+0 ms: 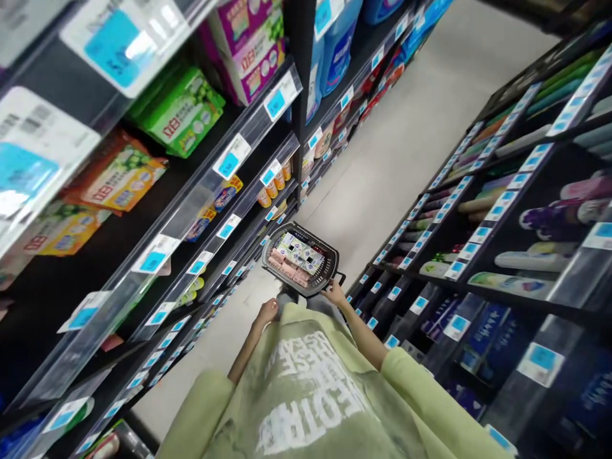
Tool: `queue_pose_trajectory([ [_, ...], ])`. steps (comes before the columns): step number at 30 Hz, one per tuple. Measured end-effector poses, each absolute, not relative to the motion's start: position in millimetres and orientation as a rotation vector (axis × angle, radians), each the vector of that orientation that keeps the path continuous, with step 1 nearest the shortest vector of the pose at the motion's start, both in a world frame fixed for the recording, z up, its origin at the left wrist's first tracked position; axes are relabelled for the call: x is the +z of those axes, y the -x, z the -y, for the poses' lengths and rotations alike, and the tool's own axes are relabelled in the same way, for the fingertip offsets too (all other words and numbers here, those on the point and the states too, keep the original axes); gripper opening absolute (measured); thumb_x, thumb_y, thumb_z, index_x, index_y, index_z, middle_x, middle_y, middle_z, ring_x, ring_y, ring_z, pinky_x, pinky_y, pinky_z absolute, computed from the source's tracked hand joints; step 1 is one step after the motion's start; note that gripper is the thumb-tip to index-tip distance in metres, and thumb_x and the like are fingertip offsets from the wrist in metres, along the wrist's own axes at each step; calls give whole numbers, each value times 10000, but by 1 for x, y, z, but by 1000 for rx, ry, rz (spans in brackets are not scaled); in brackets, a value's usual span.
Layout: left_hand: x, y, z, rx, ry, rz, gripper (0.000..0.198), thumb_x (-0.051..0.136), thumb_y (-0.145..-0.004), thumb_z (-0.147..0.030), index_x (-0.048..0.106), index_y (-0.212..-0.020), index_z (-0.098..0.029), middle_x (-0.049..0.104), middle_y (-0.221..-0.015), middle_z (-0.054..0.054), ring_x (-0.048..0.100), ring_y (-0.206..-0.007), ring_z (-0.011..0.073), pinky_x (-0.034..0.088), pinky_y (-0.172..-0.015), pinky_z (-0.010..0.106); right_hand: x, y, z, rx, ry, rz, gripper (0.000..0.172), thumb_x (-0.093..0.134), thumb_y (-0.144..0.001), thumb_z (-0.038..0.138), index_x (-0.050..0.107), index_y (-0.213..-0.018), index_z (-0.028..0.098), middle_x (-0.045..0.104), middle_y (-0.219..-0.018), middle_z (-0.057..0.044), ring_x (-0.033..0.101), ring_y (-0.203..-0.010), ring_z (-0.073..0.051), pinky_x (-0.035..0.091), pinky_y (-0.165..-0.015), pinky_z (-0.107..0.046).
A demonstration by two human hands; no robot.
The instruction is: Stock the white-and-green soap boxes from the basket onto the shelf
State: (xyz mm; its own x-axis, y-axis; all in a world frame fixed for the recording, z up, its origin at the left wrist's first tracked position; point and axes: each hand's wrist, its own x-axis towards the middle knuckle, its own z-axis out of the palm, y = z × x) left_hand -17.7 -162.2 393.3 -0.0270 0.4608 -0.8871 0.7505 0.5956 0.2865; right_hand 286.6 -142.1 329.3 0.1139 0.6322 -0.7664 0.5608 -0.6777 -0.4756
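Observation:
I stand in a narrow shop aisle, looking down my pale green printed top. My right hand [334, 294] is closed round the handle of a dark shopping basket [329, 269], which hangs in front of me above the floor. The basket holds several small white and pink packets [296, 258]. My left hand [266, 311] hangs at my side, fingers curled loosely, with nothing visible in it.
Black shelves [157, 210] on the left carry green, orange and purple packets, with blue price tags along the rails. Shelves [478, 255] on the right hold tubes and dark blue boxes. A pale floor [411, 146] runs ahead between them.

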Motion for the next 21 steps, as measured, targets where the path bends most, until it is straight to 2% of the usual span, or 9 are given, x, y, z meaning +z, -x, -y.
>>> queue_pose_trajectory([
  [6,362,-3,129,-320,-1099,-1583,189,585,-979,-190,661,-1141,-129,743,-955,45,705,-824,164,567,-815,336,298,-281,116,1507,2190,1302,923,813,-604,309,444,-1429,124,558,-1448,-213,516,-1388,-392,411,-1177,-480],
  [10,321,-19,115,-378,-1149,-1510,232,551,-922,-107,699,-1081,-187,764,-911,19,716,-838,162,539,-802,266,264,-290,113,1493,2218,1294,1061,827,-602,313,327,-1512,96,403,-1572,-255,397,-1479,-400,338,-1233,-492],
  [14,267,-34,100,-416,-1177,-1439,269,545,-908,-124,712,-1104,-203,781,-938,28,724,-884,179,532,-853,264,226,-302,114,1419,2311,1433,1105,820,-675,345,214,-1574,135,308,-1639,-243,346,-1506,-407,342,-1222,-545],
  [17,223,-44,88,-416,-1193,-1407,295,549,-911,-152,708,-1154,-206,784,-988,44,728,-929,196,535,-891,280,194,-306,110,1408,2351,1580,1120,820,-716,374,168,-1596,136,291,-1649,-249,361,-1492,-423,388,-1174,-582],
  [21,163,-52,71,-419,-1219,-1385,317,552,-909,-169,706,-1184,-199,780,-994,60,722,-966,224,537,-931,318,141,-302,96,1427,2332,1678,1142,835,-729,416,162,-1600,113,303,-1643,-256,343,-1493,-428,371,-1172,-585],
])
